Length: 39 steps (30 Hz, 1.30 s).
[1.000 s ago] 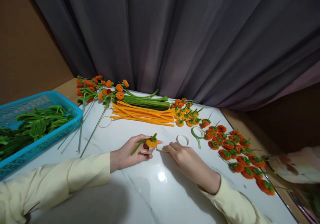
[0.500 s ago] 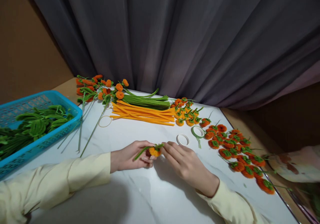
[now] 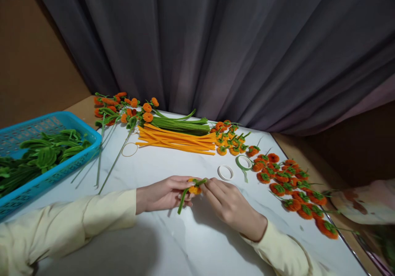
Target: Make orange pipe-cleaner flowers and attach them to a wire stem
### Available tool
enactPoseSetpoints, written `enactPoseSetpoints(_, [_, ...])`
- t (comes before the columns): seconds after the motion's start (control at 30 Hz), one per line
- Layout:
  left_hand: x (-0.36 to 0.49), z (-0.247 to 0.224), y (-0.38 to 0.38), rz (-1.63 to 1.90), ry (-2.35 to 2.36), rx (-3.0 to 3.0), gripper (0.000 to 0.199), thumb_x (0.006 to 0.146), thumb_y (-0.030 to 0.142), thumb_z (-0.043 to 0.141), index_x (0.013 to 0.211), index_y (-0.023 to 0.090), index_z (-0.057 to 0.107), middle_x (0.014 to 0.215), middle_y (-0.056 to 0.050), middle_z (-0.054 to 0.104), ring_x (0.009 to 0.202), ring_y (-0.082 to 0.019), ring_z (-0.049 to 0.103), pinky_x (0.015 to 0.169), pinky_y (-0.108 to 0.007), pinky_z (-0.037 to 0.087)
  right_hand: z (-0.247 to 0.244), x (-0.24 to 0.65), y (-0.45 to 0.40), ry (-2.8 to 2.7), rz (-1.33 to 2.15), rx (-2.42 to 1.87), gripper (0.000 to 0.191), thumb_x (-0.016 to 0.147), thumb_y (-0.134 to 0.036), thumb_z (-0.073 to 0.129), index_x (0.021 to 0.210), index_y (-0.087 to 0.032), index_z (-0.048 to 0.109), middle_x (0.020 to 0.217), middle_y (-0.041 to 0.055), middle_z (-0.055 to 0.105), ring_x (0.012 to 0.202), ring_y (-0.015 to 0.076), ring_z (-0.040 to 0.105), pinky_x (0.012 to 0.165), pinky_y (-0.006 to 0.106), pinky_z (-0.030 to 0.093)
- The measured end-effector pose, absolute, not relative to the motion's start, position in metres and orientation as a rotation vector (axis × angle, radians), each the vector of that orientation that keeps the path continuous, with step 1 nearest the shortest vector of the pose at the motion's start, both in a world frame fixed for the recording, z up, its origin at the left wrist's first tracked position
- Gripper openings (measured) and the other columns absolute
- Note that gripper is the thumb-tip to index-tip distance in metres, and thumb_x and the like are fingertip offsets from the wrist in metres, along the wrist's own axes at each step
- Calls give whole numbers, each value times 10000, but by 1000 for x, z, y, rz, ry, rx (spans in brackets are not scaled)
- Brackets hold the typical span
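Observation:
Above the white table (image 3: 129, 243), my left hand (image 3: 168, 193) pinches a small yellow-orange flower (image 3: 195, 190) between thumb and fingers. A green fuzzy strip (image 3: 182, 201) crosses the back of the flower, and one end hangs down toward the table. The fingers of my right hand (image 3: 225, 200) are closed on the strip's other end, at the flower's right side. My right fingertips are partly hidden.
A blue basket (image 3: 89, 134) of green leaves stands at the left. Orange strips (image 3: 175, 139) and green strips (image 3: 179, 124) lie at the back. Orange flowers (image 3: 282, 177) spread along the right, near two tape rolls (image 3: 225, 172).
The flower has turned and shifted slightly right in my left hand. The strip's free end has swung from pointing left to hanging down. My right hand has moved a little.

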State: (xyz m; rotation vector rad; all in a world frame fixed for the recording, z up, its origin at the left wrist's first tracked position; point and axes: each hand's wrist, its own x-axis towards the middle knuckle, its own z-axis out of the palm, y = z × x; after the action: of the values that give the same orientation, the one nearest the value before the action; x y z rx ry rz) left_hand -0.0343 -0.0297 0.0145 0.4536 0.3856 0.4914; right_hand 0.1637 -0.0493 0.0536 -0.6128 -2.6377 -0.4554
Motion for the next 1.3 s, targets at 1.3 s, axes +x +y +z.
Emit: enactPoseSetpoints(1.3, [-36,35,-41,720,684,1405,176,855,317,549,972,189,518,939,-49,554,861,-158,556,758,-265,424,62,157,-66,-2441,-17,-863,260,866,-27,292,857,-130,531,695,62,546,574,141,503,453,224,383])
